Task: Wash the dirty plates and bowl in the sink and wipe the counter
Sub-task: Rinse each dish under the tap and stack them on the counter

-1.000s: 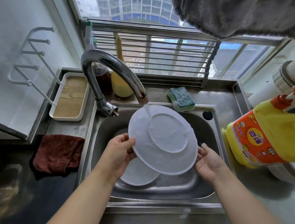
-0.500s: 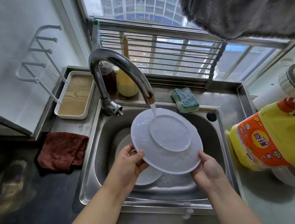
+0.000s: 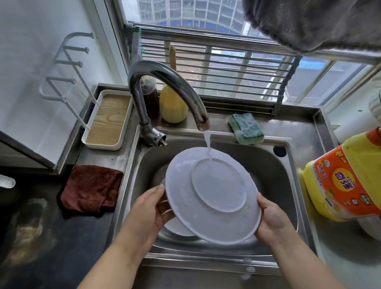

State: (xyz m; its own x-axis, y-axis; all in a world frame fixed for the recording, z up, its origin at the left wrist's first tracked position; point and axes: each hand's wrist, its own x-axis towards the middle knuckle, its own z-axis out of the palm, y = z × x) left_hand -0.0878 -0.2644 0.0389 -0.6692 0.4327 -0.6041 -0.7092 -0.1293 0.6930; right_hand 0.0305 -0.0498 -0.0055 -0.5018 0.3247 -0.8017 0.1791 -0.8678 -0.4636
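We hold a round white plate (image 3: 214,199) tilted over the stainless-steel sink (image 3: 276,178), its underside and raised circular foot ring facing us, the surface smooth and glossy with water. Our left hand (image 3: 149,212) grips its left rim, thumb on the near face and fingers curled behind; our right hand (image 3: 270,218) grips the lower right rim the same way. A thin stream of water (image 3: 208,146) falls from the curved chrome faucet (image 3: 169,84), whose spout tip looks rust-stained, and lands on the upper edge of the foot ring. Beneath the plate, in the basin, lies a second white dish (image 3: 176,227), mostly hidden, so we cannot tell whether it is a plate or a bowl. On the back ledge sits a sudsy sponge (image 3: 246,128), green scouring pad over yellow foam, and to the left a white tray (image 3: 108,122) with a wood-grain floor. A nubby dark red cloth (image 3: 90,189) lies crumpled on the dark counter (image 3: 32,236) beside the sink. At the right stands a yellow plastic detergent jug (image 3: 356,177) with an orange label; the print is too distorted for us to read with confidence. A fuzzy grey towel (image 3: 318,9) hangs at the top right.
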